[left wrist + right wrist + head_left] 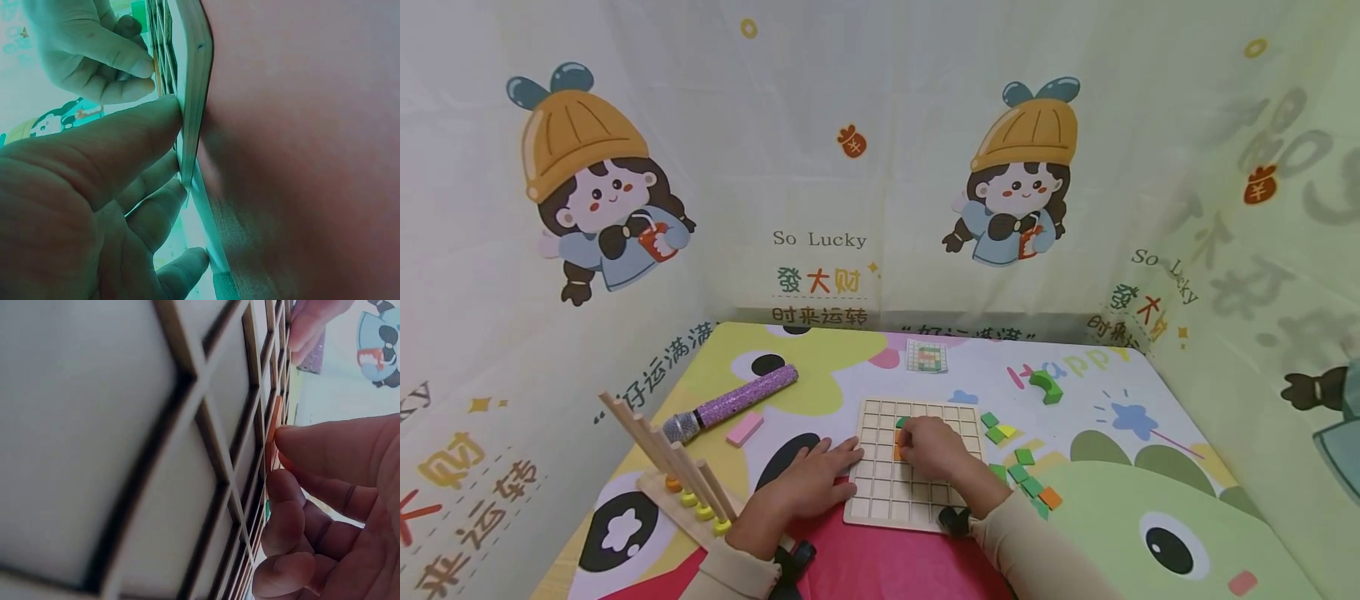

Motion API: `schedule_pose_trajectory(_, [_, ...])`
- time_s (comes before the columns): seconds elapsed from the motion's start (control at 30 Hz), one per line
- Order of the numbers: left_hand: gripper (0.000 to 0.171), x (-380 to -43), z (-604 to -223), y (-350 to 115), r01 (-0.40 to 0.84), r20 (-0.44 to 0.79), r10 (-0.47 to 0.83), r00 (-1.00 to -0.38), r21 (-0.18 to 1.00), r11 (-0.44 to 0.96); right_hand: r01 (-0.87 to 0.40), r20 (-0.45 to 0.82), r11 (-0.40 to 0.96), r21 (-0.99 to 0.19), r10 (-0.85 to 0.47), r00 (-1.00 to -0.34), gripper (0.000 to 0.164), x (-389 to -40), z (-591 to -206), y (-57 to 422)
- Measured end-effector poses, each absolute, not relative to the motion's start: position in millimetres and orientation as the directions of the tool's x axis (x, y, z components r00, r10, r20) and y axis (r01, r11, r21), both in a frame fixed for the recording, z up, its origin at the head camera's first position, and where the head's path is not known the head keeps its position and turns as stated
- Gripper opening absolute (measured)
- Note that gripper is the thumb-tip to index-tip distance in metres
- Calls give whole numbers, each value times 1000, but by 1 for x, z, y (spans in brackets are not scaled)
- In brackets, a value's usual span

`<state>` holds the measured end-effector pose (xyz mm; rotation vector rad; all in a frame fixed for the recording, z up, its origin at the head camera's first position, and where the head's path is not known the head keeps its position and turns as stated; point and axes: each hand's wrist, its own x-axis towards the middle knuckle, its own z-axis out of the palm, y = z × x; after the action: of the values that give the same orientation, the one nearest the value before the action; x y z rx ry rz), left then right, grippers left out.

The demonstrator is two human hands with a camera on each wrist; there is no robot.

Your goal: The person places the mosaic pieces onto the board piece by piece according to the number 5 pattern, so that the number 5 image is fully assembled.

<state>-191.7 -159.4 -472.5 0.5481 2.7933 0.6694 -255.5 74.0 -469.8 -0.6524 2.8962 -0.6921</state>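
Note:
A wooden grid board (880, 492) lies in front of me. My left hand (820, 475) rests at its left edge, fingers spread, and in the left wrist view the thumb (125, 140) touches the board's side. Over the middle of the board, my right hand (934, 450) has its fingers curled, with thumb and forefinger at an orange tile (897, 452). The right wrist view shows the thumb tip against this orange tile (272, 437), low at the grid. A green tile (902, 422) sits just beyond it on the board, partly covered by the hand.
Several loose green tiles (1024, 457), an orange tile (1050, 498) and a yellow piece (1007, 431) lie right of the board. A green arch block (1047, 387) and pattern card (927, 357) are farther back. At left are a purple microphone (748, 396), pink block (745, 429) and peg stand (673, 508).

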Motion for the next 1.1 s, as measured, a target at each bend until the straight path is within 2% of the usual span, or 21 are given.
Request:
schedule_pose_trajectory(0.1, [58,-191,-471,-159,299,-127,401,-907,476,827,-386,11,814,-434,-423,-906,9,-254,-469,75])
schedule_pose_trajectory(0.3, [59,-191,-471,-159,285,-147,394,-907,472,834,-374,11,730,-572,-450,-893,4,-251,-470,89])
schedule_pose_trajectory(0.47, [58,-190,-472,-158,282,-145,386,-911,464,840,-381,33,695,-610,-459,-888,6,-244,-471,110])
schedule_pose_trajectory(0.7, [59,-192,-471,-158,284,-148,386,-910,455,844,-281,-21,709,-647,-386,-922,14,-227,-460,158])
schedule_pose_trajectory(0.83, [59,-193,-473,-159,281,-153,385,-910,456,844,-254,-24,723,-643,-350,-936,16,-219,-462,192])
schedule_pose_trajectory(1.1, [60,-192,-474,-158,275,-157,384,-910,464,842,-130,-77,824,-551,-206,-975,19,-207,-469,251])
